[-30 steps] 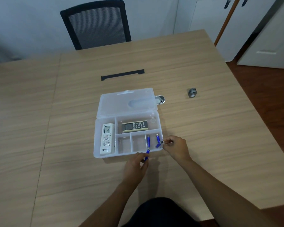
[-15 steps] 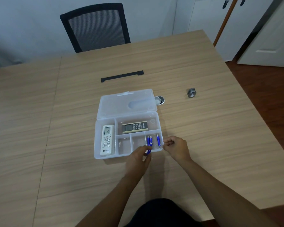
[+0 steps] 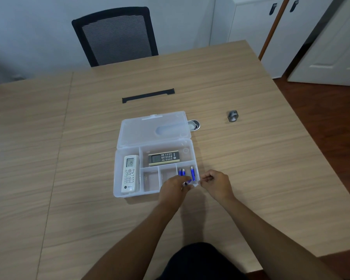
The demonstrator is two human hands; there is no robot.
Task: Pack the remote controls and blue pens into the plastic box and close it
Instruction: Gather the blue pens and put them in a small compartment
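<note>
Inside, the clear plastic box (image 3: 129, 194) holds two remotes and blue pens (image 3: 192, 173).

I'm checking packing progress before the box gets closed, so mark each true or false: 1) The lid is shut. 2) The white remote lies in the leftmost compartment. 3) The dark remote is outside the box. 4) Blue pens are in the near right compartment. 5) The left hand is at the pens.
1) False: the lid of the plastic box lies open.
2) True: the white remote is there.
3) False: the dark remote sits in the far compartment.
4) True: blue pens are there.
5) True: the left hand is at them; the right hand is beside the box.
</note>
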